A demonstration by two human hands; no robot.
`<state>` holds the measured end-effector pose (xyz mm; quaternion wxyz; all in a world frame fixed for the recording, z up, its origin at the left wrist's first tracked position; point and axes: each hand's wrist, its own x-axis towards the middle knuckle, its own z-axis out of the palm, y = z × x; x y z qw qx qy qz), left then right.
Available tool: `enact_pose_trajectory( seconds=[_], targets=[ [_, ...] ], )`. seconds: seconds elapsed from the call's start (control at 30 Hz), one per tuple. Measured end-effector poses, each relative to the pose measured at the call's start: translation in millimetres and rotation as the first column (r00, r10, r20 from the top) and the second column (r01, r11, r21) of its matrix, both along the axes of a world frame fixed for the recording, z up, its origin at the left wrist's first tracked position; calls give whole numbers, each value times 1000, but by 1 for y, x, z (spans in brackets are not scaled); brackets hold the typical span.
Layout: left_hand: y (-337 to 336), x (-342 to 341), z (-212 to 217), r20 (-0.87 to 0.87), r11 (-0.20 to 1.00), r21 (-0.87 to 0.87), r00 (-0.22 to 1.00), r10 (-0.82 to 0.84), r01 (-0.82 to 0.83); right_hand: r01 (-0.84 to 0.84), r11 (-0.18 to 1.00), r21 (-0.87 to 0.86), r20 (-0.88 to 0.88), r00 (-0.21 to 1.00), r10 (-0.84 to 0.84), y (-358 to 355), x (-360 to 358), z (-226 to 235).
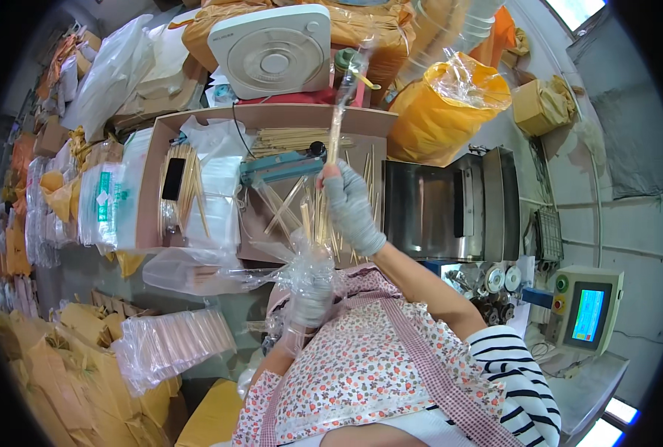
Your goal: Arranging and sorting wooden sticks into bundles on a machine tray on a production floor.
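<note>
My right hand (354, 208), in a grey knit glove, is raised over the shallow cardboard tray (272, 112). Its fingers close round the lower end of wooden sticks in a narrow clear plastic sleeve (336, 130), which points away from me. Close to my apron, my left hand (311, 294), also gloved, is wrapped round a bunch of crumpled clear plastic sleeves (302, 261); the plastic partly covers its fingers. Loose wooden sticks (318, 216) lie in the tray between the hands. A teal hand sealer (283, 167) lies across the tray's middle.
A black phone (173, 179) rests on sticks at the tray's left, beside stacked clear bags (216, 194). A white box fan (272, 56) stands behind. To the right are a yellow sack (443, 112), a steel machine (428, 208) and a control panel (586, 309). Packed sticks (175, 346) lie lower left.
</note>
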<state>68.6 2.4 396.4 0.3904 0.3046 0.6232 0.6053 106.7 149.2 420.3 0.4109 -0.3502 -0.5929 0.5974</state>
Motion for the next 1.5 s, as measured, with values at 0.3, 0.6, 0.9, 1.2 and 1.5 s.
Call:
enact_pose_trajectory(
  seconds=[0.3, 0.6, 0.9, 1.2, 1.5],
  targets=[
    [2, -20, -33, -974, 966, 222, -64, 215, -130, -233, 950, -210, -81, 972, 220, -51, 12, -1],
    [9, -23, -5, -430, 998, 56, 902, 29, -5, -164, 975, 153, 49, 986, 158, 71, -1, 37],
    [-4, -35, 3, -955, 995, 15, 293, 42, -95, -179, 977, -116, -32, 984, 177, -47, -17, 12],
    [-8, -64, 3, -698, 997, 26, 716, -30, 68, -362, 900, -243, -129, 931, 340, 58, 4, 23],
    [-6, -58, -7, -669, 981, 179, 741, 66, 74, -342, 897, -280, -128, 939, 318, 54, -8, 32]
  ],
)
